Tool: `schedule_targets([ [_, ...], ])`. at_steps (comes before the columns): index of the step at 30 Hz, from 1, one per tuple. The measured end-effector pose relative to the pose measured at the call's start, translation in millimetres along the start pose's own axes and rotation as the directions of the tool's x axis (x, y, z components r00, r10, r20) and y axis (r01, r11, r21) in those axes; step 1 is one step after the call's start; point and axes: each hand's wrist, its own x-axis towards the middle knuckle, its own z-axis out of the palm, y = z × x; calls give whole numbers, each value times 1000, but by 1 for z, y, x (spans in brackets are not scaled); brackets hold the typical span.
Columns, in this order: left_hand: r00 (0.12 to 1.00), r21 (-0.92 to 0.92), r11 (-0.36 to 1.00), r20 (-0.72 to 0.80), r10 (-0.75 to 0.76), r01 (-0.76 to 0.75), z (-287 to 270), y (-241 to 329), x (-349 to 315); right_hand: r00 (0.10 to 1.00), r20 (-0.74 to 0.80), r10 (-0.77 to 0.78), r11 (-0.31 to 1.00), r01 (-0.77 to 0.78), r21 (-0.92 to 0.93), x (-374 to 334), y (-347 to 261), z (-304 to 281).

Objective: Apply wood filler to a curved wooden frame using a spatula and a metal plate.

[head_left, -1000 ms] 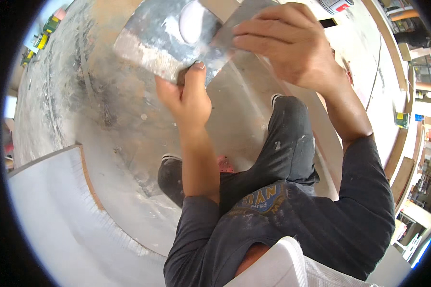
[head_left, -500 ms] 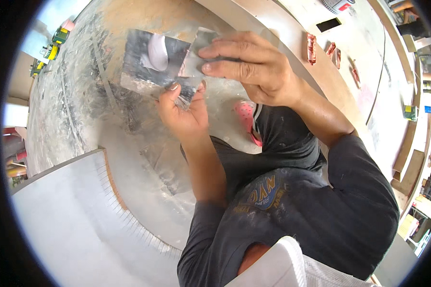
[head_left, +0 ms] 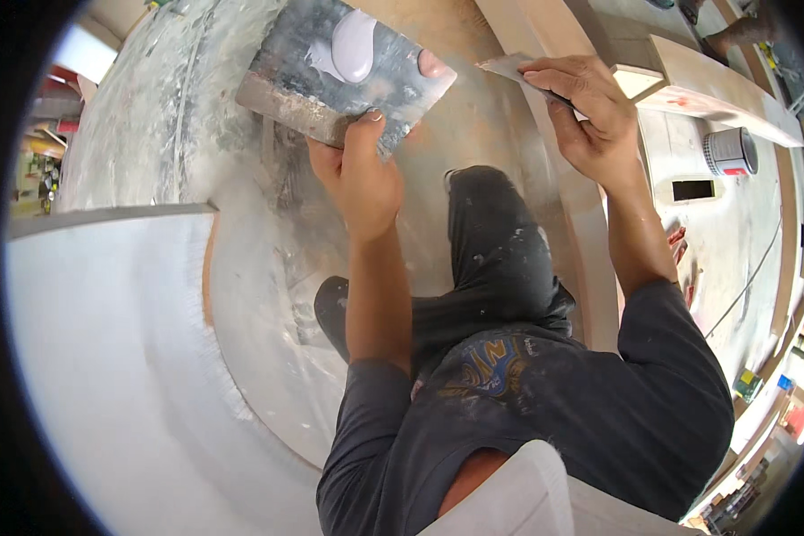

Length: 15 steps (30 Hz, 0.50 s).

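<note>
My left hand (head_left: 366, 183) grips the near edge of a dark, square putty board (head_left: 281, 49), its thumb lying on top. A smooth blob of pale lilac-white putty (head_left: 355, 52) sits on the board's upper face, with a thinner smear beside it. To the right, my right hand (head_left: 598, 125) pinches a thin flat scraper (head_left: 506, 65), its edge pointing left toward the board. A gap separates the scraper from the board. Part of the scraper is hidden by the fingers.
A curved white panel (head_left: 107, 330) with a slitted edge fills the lower left. Long wooden boards (head_left: 549, 36) run along the right, near a tin can (head_left: 731, 152), a rectangular hole (head_left: 692, 190) and red scraps (head_left: 676, 238). Dusty, stained floor (head_left: 214, 143) lies beneath.
My right hand has drawn the scraper off the putty board, away to the right. The board has shifted up and tilted. The whole view has swung, bringing the can lower and the white panel higher.
</note>
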Motion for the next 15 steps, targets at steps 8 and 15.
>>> schedule_targets([
  [8, 984, 272, 954, 158, 83, -125, 84, 12, 32, 987, 36, -156, 961, 160, -227, 49, 24, -45],
  [15, 969, 6, 1000, 247, 22, -24, 136, 13, 29, 981, -5, -196, 955, 190, -229, 55, 31, -80],
])
